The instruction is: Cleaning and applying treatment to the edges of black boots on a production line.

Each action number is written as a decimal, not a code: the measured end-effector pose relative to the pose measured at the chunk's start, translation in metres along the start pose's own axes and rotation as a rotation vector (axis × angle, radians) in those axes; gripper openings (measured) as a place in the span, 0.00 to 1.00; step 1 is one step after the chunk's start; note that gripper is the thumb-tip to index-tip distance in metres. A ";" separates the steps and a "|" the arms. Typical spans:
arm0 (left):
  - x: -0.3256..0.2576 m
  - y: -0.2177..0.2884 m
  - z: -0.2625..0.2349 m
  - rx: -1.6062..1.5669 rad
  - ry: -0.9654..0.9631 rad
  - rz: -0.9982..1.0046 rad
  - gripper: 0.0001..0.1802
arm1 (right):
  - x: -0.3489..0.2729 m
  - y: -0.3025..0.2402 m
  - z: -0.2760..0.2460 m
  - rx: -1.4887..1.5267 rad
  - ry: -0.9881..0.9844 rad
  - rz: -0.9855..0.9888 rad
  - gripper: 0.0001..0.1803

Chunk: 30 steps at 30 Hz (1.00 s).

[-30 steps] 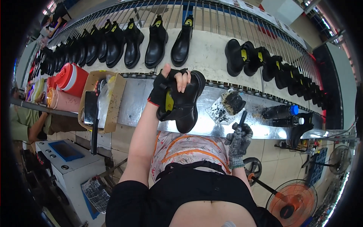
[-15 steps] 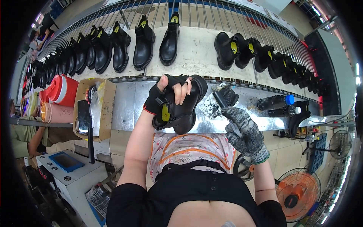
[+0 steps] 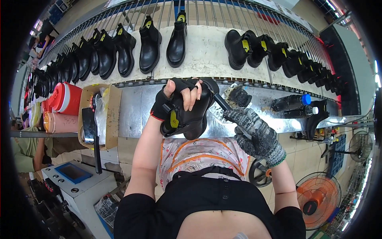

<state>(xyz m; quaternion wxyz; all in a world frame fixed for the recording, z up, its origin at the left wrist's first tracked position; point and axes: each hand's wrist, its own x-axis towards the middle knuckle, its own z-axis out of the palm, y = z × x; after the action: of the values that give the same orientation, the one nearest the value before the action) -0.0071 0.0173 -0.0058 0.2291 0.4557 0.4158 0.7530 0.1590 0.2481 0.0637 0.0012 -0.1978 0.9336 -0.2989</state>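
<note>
My left hand [image 3: 184, 95], in a black fingerless glove, grips a black ankle boot [image 3: 197, 113] tilted over the metal bench edge, with its yellow-marked pull-tab end toward my left wrist. A grey knitted glove covers my right hand [image 3: 256, 133], which is closed round a slim dark tool [image 3: 222, 102]; its kind is unclear. The tool's far end meets or nearly meets the boot's sole edge; I cannot tell if they touch. Behind my right hand lies a dark crumpled lump [image 3: 240, 96] on a black-stained white sheet [image 3: 218, 114].
Black boots line the far conveyor [image 3: 203, 51] on both sides. To the left stand a cardboard box [image 3: 112, 115] and a red jug [image 3: 68, 97]. Dark bottles [image 3: 287, 104] and another boot [image 3: 317, 121] stand on the right. A fan [image 3: 318, 195] is at lower right.
My right hand has moved up and left, bringing the tool's end to the boot's sole edge. The boot in my left hand has barely moved.
</note>
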 end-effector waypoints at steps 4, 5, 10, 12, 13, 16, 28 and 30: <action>0.001 0.000 0.002 -0.001 0.007 -0.001 0.45 | 0.001 0.002 -0.002 0.033 -0.013 0.002 0.30; 0.001 0.000 0.002 -0.009 0.010 0.001 0.45 | 0.003 0.001 -0.004 0.034 -0.014 0.004 0.30; 0.001 0.002 0.000 -0.041 0.036 0.003 0.44 | 0.012 -0.001 -0.010 0.171 0.031 0.032 0.24; -0.001 -0.002 -0.004 -0.082 0.063 0.020 0.44 | 0.015 0.009 -0.008 0.317 0.001 0.060 0.26; -0.003 -0.004 -0.008 -0.105 0.073 0.023 0.44 | 0.017 0.013 -0.002 0.327 -0.005 0.062 0.26; -0.012 -0.007 -0.019 -0.161 0.124 0.043 0.44 | 0.021 0.013 0.017 0.493 0.067 0.051 0.27; -0.040 -0.012 -0.057 -0.304 0.385 0.143 0.42 | 0.035 0.030 0.099 0.277 0.181 -0.022 0.30; -0.045 -0.013 -0.065 -0.295 0.362 0.173 0.41 | 0.039 0.027 0.101 0.352 0.185 -0.031 0.24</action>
<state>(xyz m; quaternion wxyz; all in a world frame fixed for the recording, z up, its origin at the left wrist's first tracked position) -0.0426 -0.0351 -0.0547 0.1494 0.3090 0.2950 0.8917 0.1256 0.1973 -0.0300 -0.0548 -0.1807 0.8599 -0.4743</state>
